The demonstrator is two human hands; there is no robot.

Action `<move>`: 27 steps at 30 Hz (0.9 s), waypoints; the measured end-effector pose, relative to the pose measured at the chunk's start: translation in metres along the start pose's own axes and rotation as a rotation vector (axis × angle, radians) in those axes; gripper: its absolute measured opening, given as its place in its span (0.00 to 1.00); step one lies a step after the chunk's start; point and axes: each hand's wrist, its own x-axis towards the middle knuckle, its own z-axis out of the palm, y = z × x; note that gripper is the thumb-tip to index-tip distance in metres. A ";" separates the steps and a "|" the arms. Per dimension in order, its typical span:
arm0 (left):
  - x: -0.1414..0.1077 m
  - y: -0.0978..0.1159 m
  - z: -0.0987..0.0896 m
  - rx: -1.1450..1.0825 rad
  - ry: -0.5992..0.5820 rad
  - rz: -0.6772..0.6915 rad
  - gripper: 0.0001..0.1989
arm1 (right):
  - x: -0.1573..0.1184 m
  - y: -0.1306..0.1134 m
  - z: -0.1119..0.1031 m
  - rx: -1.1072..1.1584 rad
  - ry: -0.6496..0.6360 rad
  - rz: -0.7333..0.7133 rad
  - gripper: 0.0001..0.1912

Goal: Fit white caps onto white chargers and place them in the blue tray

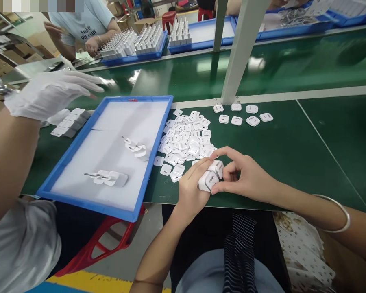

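Near the front edge of the green bench, my left hand [193, 181] is closed around white charger housings [208, 181], whose printed end faces show. The fingers of my right hand [247, 175] press against those same housings from the right, thumb below and index finger above. How many pieces are between my hands is partly hidden. Just beyond them lies a heap of small white cover plates [186, 136] with slots and print. Several more plates [236, 107] sit apart in loose rows at the back right.
A blue-rimmed tray [140, 203] with a few white plug pieces [110, 178] stands to the left. A co-worker's white-gloved hand [53, 91] hovers over its far left side, near stacked white blocks [71, 122]. A metal post [242, 53] rises behind; another person works across the line.
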 end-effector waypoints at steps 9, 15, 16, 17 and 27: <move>0.021 0.022 -0.113 0.950 -0.354 0.118 0.20 | -0.002 0.003 -0.017 0.252 0.029 -0.062 0.21; 0.045 -0.018 -0.159 1.406 -0.615 0.091 0.16 | -0.003 0.001 -0.015 0.118 0.016 -0.051 0.16; 0.047 -0.025 -0.158 1.401 -0.628 0.070 0.16 | -0.003 0.001 -0.015 0.118 0.012 -0.052 0.15; 0.047 -0.031 -0.157 1.382 -0.633 0.047 0.17 | -0.002 0.002 -0.016 0.129 0.012 -0.053 0.14; 0.056 -0.025 -0.169 1.299 -0.571 0.214 0.13 | 0.006 -0.004 -0.031 0.273 0.074 -0.132 0.13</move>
